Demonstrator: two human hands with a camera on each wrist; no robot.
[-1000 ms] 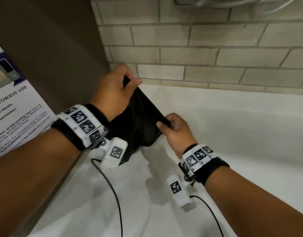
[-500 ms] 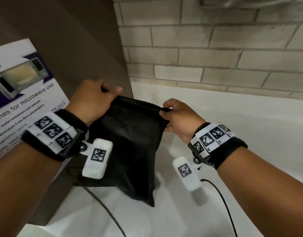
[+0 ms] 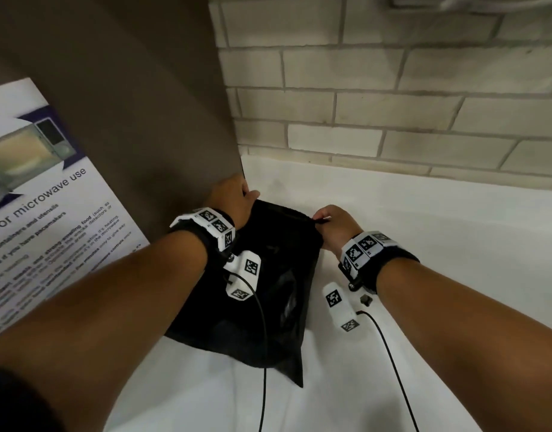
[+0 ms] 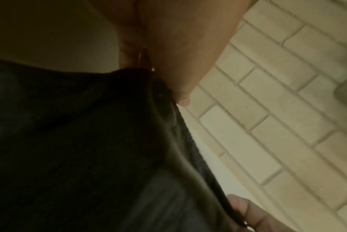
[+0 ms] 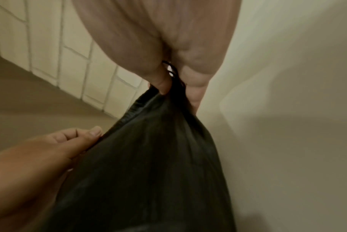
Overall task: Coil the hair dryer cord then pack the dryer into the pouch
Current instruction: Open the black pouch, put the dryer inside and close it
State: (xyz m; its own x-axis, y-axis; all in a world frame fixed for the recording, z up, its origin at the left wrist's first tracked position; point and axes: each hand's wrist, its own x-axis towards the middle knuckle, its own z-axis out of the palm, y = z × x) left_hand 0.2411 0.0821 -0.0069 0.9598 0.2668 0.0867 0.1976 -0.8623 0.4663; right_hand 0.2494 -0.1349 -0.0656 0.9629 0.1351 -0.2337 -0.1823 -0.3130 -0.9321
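Against the corner where a brown panel (image 3: 137, 98) is meeting a pale brick wall (image 3: 393, 104), a black pouch (image 3: 268, 294) is lying on the white table (image 3: 424, 219), its mouth turned toward the wall and its lower corner pointing back at the person. Both hands are holding the pouch by its top hem, one at each end. The left hand (image 3: 232, 198) is sitting at the hem's left end, close to the panel; the left wrist view is showing its thumb (image 4: 180, 94) pressing down on the dark cloth, so this grip is pinching the pouch. The right hand (image 3: 337, 227) is holding the hem's right end; from the right wrist view, its thumb (image 5: 160, 78) and curled fingers are squeezing a gathered fold of cloth together with a thin black drawstring (image 5: 173, 73). Between the two grips the hem is running nearly straight. The pouch body is bulging and sagging below the hands, but what is inside cannot be told. A poster about microwave use (image 3: 44, 207) is hanging on the panel at the left. Both wrists are wearing bands with black-and-white markers, with thin black cables trailing from them.
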